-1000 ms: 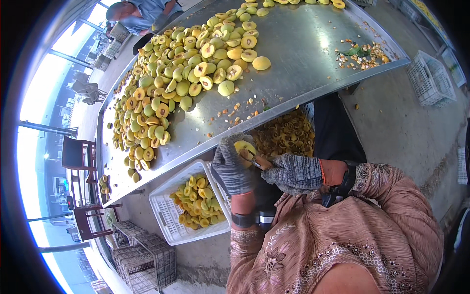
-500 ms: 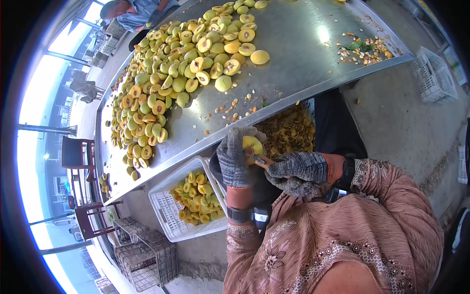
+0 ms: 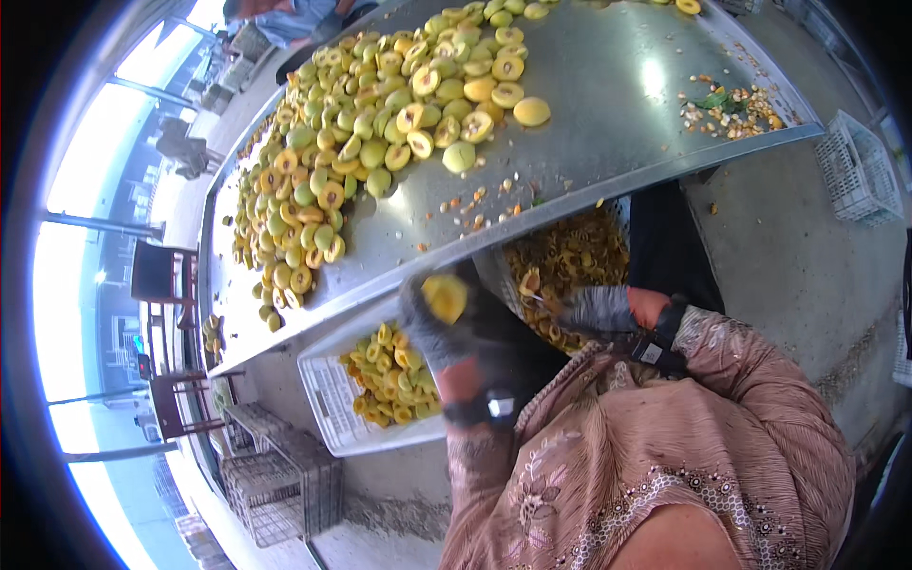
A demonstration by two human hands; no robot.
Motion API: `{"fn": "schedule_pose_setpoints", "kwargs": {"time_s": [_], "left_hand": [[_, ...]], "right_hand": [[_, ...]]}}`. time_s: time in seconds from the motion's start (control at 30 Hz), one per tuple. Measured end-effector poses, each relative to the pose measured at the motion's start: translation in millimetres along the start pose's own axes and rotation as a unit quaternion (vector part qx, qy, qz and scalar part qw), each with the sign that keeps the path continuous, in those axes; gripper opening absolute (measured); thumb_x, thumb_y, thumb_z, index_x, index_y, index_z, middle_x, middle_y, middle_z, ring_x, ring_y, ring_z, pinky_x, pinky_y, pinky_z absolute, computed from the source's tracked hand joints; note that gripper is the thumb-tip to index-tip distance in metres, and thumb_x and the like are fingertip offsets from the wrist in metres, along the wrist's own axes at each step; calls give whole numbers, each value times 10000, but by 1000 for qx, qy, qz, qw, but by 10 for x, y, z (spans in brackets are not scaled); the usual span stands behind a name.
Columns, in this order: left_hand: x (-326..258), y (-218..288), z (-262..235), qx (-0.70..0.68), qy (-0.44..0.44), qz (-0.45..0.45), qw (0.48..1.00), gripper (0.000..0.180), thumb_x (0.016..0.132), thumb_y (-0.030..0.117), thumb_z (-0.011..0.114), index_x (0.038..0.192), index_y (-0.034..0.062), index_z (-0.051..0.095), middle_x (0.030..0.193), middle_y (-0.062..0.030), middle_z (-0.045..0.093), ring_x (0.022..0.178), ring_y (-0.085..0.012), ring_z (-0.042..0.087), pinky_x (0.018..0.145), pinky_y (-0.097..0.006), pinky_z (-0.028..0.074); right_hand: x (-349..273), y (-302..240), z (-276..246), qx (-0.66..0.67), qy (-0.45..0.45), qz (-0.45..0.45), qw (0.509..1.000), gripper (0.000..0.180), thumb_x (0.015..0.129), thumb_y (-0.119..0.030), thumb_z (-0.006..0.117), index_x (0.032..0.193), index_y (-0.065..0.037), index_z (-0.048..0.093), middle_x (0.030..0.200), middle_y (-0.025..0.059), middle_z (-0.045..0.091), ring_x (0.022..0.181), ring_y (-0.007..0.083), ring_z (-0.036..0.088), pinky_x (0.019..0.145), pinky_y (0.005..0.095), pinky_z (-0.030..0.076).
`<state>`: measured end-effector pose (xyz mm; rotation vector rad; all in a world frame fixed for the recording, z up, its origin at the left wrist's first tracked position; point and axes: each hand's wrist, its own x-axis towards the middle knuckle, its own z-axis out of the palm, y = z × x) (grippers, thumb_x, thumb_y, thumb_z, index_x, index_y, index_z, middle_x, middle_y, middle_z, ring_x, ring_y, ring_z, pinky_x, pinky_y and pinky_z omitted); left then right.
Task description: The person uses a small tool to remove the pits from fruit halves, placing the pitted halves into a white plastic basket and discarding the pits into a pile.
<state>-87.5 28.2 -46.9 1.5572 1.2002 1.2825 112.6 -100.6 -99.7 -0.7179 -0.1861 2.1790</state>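
My left hand [image 3: 429, 318], in a grey knitted glove, is closed round a yellow peach half [image 3: 444, 297] and blurred by motion. It is over the near right side of a white plastic crate [image 3: 323, 404] with hollowed peach halves [image 3: 389, 370] inside. My right hand [image 3: 594, 312], gloved alike and blurred, grips a small metal tool [image 3: 541, 300] whose handle is mostly hidden. A scrap of orange flesh [image 3: 529, 281] shows at the tool's end, above a container of brownish-yellow trimmings [image 3: 575, 252]. The two hands are apart.
A metal table [image 3: 589, 104] ahead carries a heap of halved peaches [image 3: 380, 123] and scattered pits [image 3: 741, 109]. Its raised edge runs just beyond my hands. Wire crates [image 3: 285, 480] and chairs [image 3: 166, 285] stand left, a white basket [image 3: 855, 166] right. A co-worker [image 3: 304, 24] is across the table.
My hands have moved apart: the left swung left toward the crate with the peach half, the right drew the tool away from the fruit, over the trimmings. The view shifted slightly.
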Motion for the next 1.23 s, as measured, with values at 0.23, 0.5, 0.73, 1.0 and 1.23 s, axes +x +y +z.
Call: {"fn": "schedule_pose_setpoints", "kwargs": {"time_s": [0.23,0.5,0.73,1.0,1.23], "left_hand": [[519,-283,-1037,577,77,68,810,455,728,260,655,1079,0,527,1100,-194,504,1002,-306,504,874,-365,402],[1635,-273,722,434,-191,209,855,596,660,294,700,1148,45,466,1091,-233,486,1043,-370,457,890,-407,382],[1841,-524,1454,479,-275,106,827,543,661,247,701,1102,35,464,1040,-194,529,945,-331,540,798,-392,447],[987,-39,801,-373,-225,-245,866,476,821,418,469,1096,33,420,956,-155,533,755,-279,559,580,-339,492],[423,-134,541,-514,-118,-276,803,695,751,393,630,1284,104,290,1241,-90,422,1100,-307,418,990,-423,291]], "right_hand": [[75,-90,-451,-562,159,136,800,402,838,-404,464,957,-51,613,721,114,589,596,208,540,578,332,438],[-317,-311,-228,-490,130,-71,859,535,871,-410,401,1278,-69,341,797,119,556,653,144,520,641,315,431],[-295,-302,-347,-451,166,-29,876,462,907,-269,357,1299,-44,261,1111,139,458,935,213,520,808,315,410],[-571,-665,142,-279,163,-5,947,458,879,-265,460,1249,-24,338,975,151,549,757,175,575,602,320,473],[-308,-640,869,-265,83,-116,954,291,836,-326,548,989,-79,532,520,-10,474,391,58,427,355,196,304]]}}
